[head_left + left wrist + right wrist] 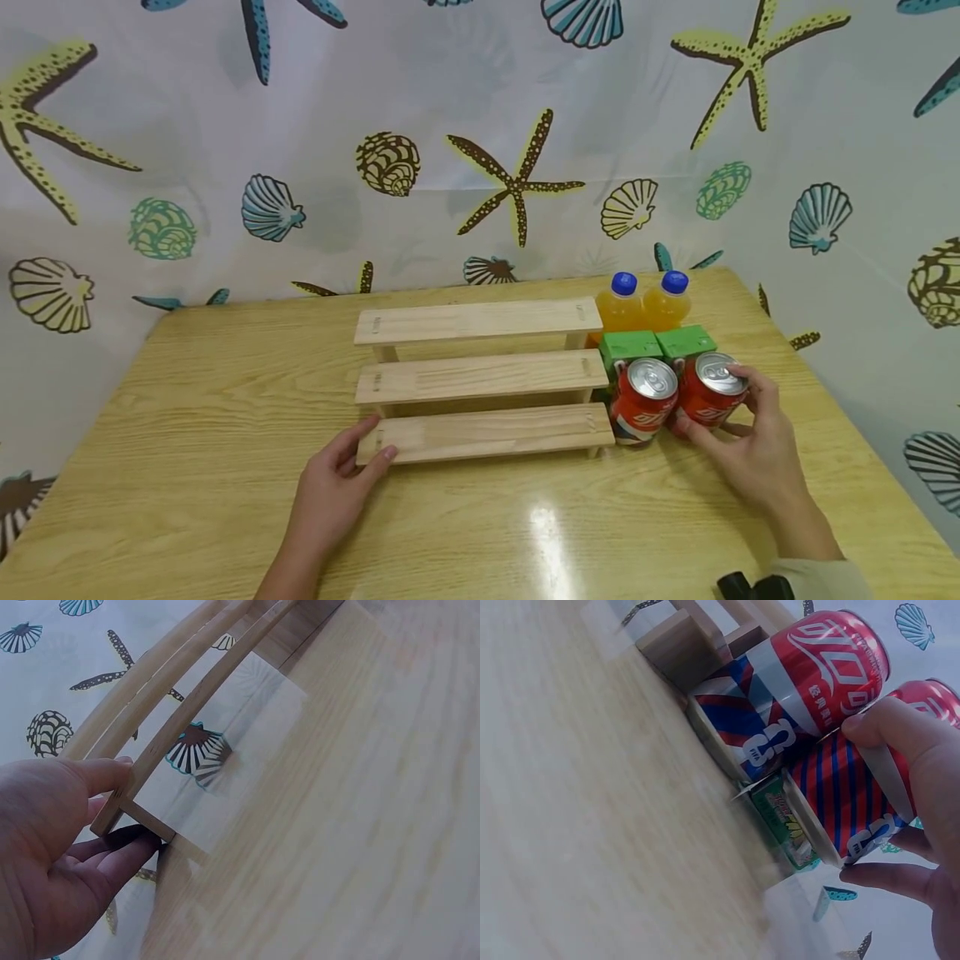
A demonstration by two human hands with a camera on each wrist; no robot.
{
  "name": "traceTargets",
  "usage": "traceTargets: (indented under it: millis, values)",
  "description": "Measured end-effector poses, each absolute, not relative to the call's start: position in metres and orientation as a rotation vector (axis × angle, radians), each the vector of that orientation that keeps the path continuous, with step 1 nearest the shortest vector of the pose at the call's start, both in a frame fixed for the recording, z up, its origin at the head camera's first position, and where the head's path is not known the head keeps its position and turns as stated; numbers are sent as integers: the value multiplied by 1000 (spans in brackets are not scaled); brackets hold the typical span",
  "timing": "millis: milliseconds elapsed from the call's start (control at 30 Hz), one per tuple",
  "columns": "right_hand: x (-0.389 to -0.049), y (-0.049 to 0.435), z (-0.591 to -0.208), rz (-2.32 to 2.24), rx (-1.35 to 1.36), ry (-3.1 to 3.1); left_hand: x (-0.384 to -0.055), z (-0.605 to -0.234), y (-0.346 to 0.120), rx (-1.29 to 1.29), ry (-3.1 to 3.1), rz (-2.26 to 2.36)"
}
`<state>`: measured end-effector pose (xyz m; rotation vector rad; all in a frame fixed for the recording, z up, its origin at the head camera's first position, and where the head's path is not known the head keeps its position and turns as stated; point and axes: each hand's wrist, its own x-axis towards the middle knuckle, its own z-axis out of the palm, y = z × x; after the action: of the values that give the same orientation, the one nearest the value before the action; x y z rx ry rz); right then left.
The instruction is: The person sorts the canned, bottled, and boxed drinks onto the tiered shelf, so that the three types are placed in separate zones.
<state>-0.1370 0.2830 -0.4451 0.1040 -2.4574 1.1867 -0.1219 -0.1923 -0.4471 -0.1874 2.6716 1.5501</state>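
Note:
A three-step wooden display rack (pixel 491 433) stands mid-table. My left hand (pixel 333 487) grips the left end of its lowest step, the thumb on the front edge and the fingers round the end. In the left wrist view, the same hand (pixel 60 847) is at the corner of the rack (pixel 161 754), by its leg. My right hand (pixel 757 446) holds a red soda can (pixel 712 392), thumb on its near left side and fingers on its far right. A second red soda can (pixel 645 400) stands just left of it, beside the rack's lowest step.
Behind the cans are two green drink cartons (pixel 630 344), then two orange juice bottles (pixel 618 304) with blue caps. A curtain (pixel 420 225) printed with shells and starfish hangs behind the wooden table (pixel 225 467) and along its right side.

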Motion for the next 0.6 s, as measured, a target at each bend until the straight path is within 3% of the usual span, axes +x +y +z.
traceTargets:
  millis: [600]
  values:
    - [-137, 287, -430, 1133, 152, -2344, -123, -448, -192, -157, 2647, 1566]
